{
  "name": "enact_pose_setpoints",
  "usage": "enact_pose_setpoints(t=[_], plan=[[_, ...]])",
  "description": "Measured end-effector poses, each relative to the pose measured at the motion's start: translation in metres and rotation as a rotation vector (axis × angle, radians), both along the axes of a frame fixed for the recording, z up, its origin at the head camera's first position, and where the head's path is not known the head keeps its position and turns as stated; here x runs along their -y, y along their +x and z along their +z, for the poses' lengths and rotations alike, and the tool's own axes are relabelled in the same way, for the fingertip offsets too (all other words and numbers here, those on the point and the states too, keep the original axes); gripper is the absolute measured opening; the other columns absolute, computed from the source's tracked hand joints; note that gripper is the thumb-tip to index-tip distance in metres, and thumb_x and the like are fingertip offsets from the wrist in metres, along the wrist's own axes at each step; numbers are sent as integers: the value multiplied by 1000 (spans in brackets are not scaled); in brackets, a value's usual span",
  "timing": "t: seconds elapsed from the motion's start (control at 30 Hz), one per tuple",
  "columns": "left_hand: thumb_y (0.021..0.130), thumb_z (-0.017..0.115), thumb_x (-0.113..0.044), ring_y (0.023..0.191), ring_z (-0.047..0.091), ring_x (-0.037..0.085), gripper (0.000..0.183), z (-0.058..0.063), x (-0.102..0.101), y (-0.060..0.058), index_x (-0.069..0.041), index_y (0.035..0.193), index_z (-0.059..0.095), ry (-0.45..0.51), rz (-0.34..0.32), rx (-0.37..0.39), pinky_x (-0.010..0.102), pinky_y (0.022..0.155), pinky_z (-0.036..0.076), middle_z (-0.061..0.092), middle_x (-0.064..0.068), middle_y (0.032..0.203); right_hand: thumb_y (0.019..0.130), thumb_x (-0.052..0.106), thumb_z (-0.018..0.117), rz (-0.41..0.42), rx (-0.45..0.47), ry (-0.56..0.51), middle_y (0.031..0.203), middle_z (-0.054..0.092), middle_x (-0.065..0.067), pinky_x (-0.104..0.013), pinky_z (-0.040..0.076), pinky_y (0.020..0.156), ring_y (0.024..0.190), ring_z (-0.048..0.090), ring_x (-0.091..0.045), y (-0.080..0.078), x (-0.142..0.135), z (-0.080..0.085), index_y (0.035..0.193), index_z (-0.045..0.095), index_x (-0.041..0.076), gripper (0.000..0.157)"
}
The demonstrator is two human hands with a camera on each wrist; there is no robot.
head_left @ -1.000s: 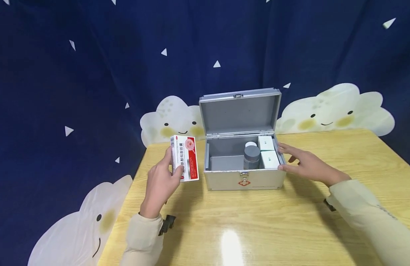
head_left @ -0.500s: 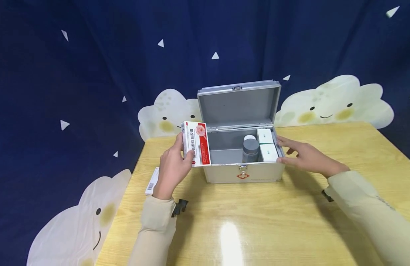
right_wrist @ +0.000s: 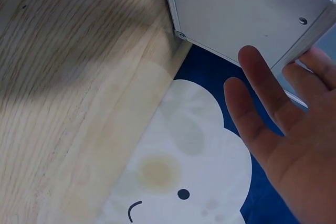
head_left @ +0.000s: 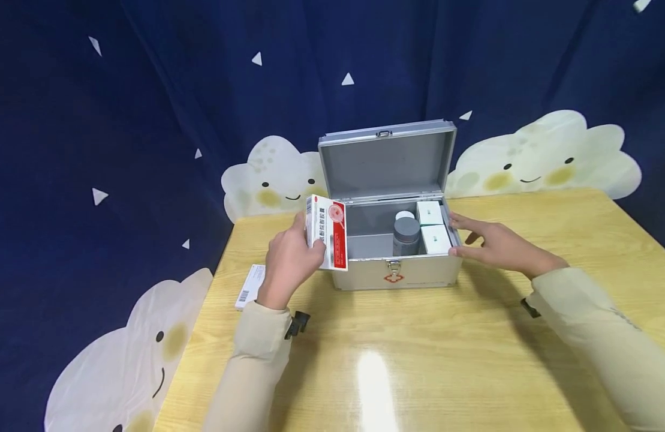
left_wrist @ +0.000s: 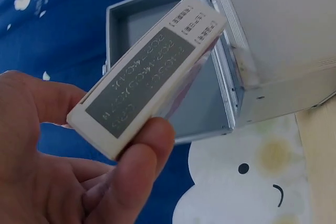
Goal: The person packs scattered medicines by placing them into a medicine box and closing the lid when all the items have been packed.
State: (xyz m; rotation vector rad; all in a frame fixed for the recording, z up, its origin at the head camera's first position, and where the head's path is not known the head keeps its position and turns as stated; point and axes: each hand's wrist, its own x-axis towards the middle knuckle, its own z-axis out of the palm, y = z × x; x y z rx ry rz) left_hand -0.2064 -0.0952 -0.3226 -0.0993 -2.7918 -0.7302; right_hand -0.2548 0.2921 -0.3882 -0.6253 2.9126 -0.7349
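Observation:
My left hand (head_left: 293, 259) pinches a white-and-red medicine box (head_left: 327, 234) between thumb and fingers. It holds the box tilted in the air, overlapping the left front corner of an open silver first-aid case (head_left: 370, 273). In the left wrist view, the box's narrow end (left_wrist: 142, 80) shows a grey panel with embossed digits. My right hand (head_left: 496, 245) rests at the right side of the case, thumb near the front corner and a finger at the rim. The right wrist view shows this hand (right_wrist: 299, 145) with two fingers extended beside the silver side wall.
Inside the case, a grey-lidded bottle (head_left: 406, 236), a white-capped bottle (head_left: 405, 215) and two white boxes (head_left: 435, 239) stand toward the right. The raised lid (head_left: 386, 162) leans back. Another white box (head_left: 250, 287) lies on the wooden table (head_left: 418, 360) left of my forearm.
My left hand has carried the medicine box rightward to the case's left edge, uncovering the white box on the table. The right hand has stayed at the case while the view tilted slightly down.

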Motion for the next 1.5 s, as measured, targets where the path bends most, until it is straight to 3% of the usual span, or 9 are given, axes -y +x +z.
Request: enact_pose_setpoints(t=[0.13, 0.23, 0.5, 0.63, 0.77, 0.97, 1.2, 1.3, 1.5], plan=[[87, 58, -23, 73, 64, 31, 23, 12, -9, -6, -10, 105, 60, -47, -11, 44, 42, 58, 47, 67, 8, 78, 92, 50, 65, 12, -5, 21, 151, 50, -13, -39, 53, 78, 108, 66, -28, -4, 4, 3, 157, 29, 11, 84], [86, 58, -22, 74, 64, 29, 22, 24, -18, -13, -9, 104, 59, -77, -30, 90, 39, 56, 46, 67, 7, 81, 92, 51, 65, 11, -8, 37, 151, 50, -12, -41, 53, 80, 109, 65, -28, -5, 4, 4, 157, 28, 12, 84], [80, 64, -19, 70, 64, 19, 14, 56, -50, -48, -10, 90, 65, -171, -79, 287, 31, 50, 45, 68, 4, 85, 92, 52, 65, -3, 6, 47, 150, 51, -11, -40, 52, 79, 108, 67, -28, -4, -4, 5, 157, 29, 13, 84], [82, 65, -22, 68, 65, 16, 13, 64, -68, -62, -11, 88, 66, -236, -109, 338, 28, 50, 46, 68, 2, 83, 92, 51, 65, -2, 1, 53, 149, 52, -13, -40, 52, 79, 108, 67, -29, -1, -11, 4, 157, 29, 12, 84], [85, 63, -27, 67, 60, 15, 15, 61, -85, -71, -15, 77, 61, -310, -164, 364, 26, 50, 42, 63, 0, 77, 93, 49, 65, -2, -10, 54, 147, 54, -16, -40, 52, 78, 107, 67, -30, 2, -18, 1, 157, 29, 10, 83], [87, 61, -31, 74, 56, 15, 22, 41, -106, -75, -18, 70, 55, -406, -202, 426, 26, 56, 41, 60, 0, 80, 92, 48, 67, -1, -1, 38, 144, 57, -17, -32, 50, 71, 100, 68, -25, 9, -20, -8, 156, 32, 8, 83], [88, 56, -39, 92, 61, 16, 24, 31, -130, -71, -20, 92, 70, -435, -123, 444, 30, 81, 52, 68, -2, 98, 91, 47, 67, -11, 13, 35, 142, 58, -16, -29, 49, 67, 97, 69, -23, 16, -22, -13, 155, 34, 7, 82], [88, 54, -41, 96, 60, 15, 23, 34, -135, -71, -21, 85, 65, -454, -94, 477, 31, 86, 51, 67, -4, 101, 91, 48, 67, -15, 23, 40, 143, 58, -16, -29, 49, 67, 98, 69, -23, 17, -21, -11, 155, 33, 7, 83], [85, 58, -31, 93, 59, 17, 28, 36, -133, -76, -20, 62, 47, -416, -60, 494, 26, 72, 48, 68, -1, 100, 91, 50, 66, 10, 17, 50, 143, 58, -15, -30, 49, 67, 97, 68, -20, 15, -16, -8, 156, 32, 8, 85]])
